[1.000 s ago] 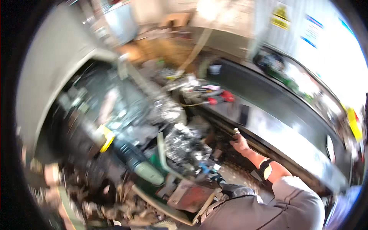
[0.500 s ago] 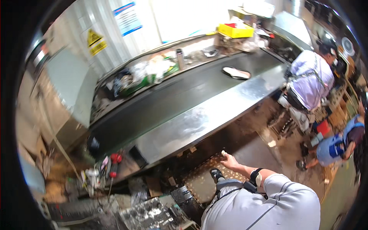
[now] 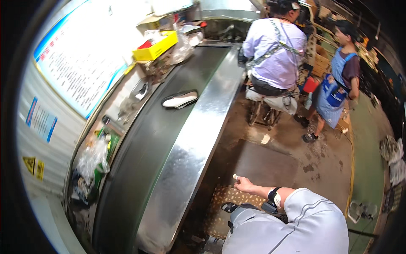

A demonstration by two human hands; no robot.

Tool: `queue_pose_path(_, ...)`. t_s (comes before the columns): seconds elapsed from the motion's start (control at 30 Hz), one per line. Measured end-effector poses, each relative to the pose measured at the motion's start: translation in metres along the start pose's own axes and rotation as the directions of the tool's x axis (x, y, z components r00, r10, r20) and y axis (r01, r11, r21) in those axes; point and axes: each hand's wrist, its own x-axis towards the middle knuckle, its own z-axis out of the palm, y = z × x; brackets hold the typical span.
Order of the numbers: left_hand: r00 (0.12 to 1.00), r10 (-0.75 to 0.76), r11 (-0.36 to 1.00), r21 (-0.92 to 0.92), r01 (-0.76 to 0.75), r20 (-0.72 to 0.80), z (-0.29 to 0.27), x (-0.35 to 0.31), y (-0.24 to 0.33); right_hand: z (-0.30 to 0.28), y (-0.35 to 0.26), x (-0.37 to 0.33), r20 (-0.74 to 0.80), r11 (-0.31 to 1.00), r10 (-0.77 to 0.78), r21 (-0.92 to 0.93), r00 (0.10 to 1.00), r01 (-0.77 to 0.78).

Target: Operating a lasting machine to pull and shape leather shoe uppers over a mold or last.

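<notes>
My right hand point(image 3: 244, 184) hangs beside the metal ledge, touching nothing that I can make out. One finger with a white tip, perhaps a finger cover, points outward; the others look loosely curled. A strap with a small dark box point(image 3: 269, 207) circles the wrist area of that arm. My left hand is out of sight. Farther away, a single white and beige shoe sole with a dark rim point(image 3: 180, 100) lies on the dark conveyor belt point(image 3: 144, 148), next to the shiny metal ledge point(image 3: 182, 169).
A person in a pale lilac shirt point(image 3: 275, 55) sits at the belt's far end. Another in a blue apron point(image 3: 334, 97) stands to the right. A yellow bin point(image 3: 156, 47), a flask point(image 3: 112, 125) and plastic bags point(image 3: 94, 158) line the wall side. A speckled mat point(image 3: 228, 194) lies by my foot.
My view has swung to the right, so the belt now runs more steeply and the seated person appears nearer the middle. My right hand stays low beside the ledge, its white-tipped finger still out.
</notes>
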Motion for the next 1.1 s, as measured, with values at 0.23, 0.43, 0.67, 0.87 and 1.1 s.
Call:
queue_pose_path(0.23,0.976,-0.202,0.979,-0.035,0.200,-0.080,-0.043,0.031,-0.045,-0.015,0.003,0.013,-0.072,0.991,0.044,0.131,0.996,-0.034)
queue_pose_path(0.43,0.946,-0.288,0.957,-0.005,0.291,-0.148,-0.064,0.035,-0.053,-0.031,0.024,0.004,-0.123,0.985,0.099,0.154,0.987,-0.080)
queue_pose_path(0.67,0.918,-0.304,0.941,0.071,0.332,-0.254,-0.077,0.024,-0.047,-0.038,0.025,0.005,-0.098,0.992,0.125,0.018,0.987,-0.124)
queue_pose_path(0.87,0.891,-0.281,0.923,0.153,0.353,-0.356,-0.083,0.011,-0.032,-0.028,0.001,0.019,-0.075,0.999,0.053,0.014,0.996,-0.053)
queue_pose_path(1.1,0.834,-0.274,0.881,0.222,0.417,-0.479,-0.092,0.000,-0.030,-0.007,-0.032,0.034,0.041,1.000,-0.020,-0.003,0.999,0.020)
